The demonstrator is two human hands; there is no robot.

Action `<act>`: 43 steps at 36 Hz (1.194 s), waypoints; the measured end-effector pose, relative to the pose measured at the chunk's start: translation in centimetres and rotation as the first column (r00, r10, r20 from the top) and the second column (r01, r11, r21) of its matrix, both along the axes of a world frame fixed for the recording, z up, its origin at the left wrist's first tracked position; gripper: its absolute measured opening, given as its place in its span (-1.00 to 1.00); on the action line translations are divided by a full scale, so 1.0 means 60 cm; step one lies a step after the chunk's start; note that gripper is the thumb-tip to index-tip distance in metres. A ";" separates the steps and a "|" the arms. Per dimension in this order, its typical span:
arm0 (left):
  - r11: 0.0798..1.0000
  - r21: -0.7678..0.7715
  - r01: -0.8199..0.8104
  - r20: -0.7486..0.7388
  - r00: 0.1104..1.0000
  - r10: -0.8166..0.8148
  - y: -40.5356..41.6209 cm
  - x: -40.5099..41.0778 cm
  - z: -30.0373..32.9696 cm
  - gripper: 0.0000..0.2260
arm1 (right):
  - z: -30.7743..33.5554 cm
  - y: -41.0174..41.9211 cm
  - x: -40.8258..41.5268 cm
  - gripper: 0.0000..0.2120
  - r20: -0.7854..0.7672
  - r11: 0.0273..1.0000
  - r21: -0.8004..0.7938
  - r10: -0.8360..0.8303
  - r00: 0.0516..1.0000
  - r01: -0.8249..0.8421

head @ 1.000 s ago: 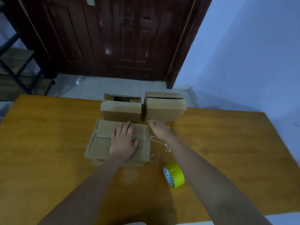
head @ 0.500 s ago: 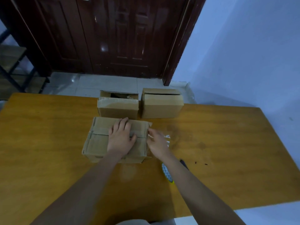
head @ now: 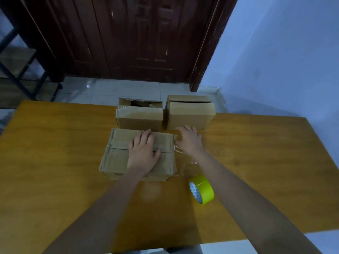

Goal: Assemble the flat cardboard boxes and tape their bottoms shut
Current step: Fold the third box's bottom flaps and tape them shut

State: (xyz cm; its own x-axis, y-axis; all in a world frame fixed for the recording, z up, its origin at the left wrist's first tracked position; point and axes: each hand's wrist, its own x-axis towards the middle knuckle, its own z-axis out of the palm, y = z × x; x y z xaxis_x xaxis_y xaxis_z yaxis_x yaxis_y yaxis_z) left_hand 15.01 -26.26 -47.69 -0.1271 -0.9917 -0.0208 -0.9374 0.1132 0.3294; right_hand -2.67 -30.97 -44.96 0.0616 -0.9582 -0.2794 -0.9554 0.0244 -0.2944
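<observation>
A cardboard box (head: 128,158) lies near the middle of the table (head: 55,162), flaps up. The left hand (head: 143,153) presses flat on it, fingers straight, hiding part of the flap seam. The right hand (head: 189,139) rests at the box's right edge; its fingertips are hard to make out, so its grip cannot be told. Clear tape (head: 180,153) glints faintly there. A yellow tape roll (head: 201,189) stands near, two more boxes (head: 189,114) behind.
</observation>
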 end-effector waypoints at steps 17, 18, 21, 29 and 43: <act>1.000 -0.008 0.004 0.000 1.000 -0.004 0.000 -0.002 0.000 -0.51 | -0.028 -0.004 -0.012 -0.81 0.204 0.999 0.016 -0.052 0.978 0.050; 1.000 -0.010 0.005 0.001 1.000 -0.005 0.000 -0.002 0.000 -0.51 | -0.029 0.001 -0.010 -0.78 0.199 0.998 -0.013 -0.052 0.979 0.056; 1.000 -0.009 0.008 0.010 1.000 -0.008 0.000 -0.003 -0.001 -0.51 | -0.022 0.012 -0.001 -0.79 0.100 0.998 -0.070 -0.003 0.995 0.010; 1.000 -0.010 0.007 0.033 0.999 -0.007 -0.004 -0.006 -0.001 -0.55 | -0.012 0.046 0.001 -0.59 -0.135 0.985 0.040 0.170 0.976 -0.166; 0.999 -0.031 0.022 -0.011 1.000 -0.023 -0.002 -0.001 -0.002 -0.55 | 0.005 0.174 0.006 -0.58 0.066 0.997 0.009 0.077 0.995 -0.078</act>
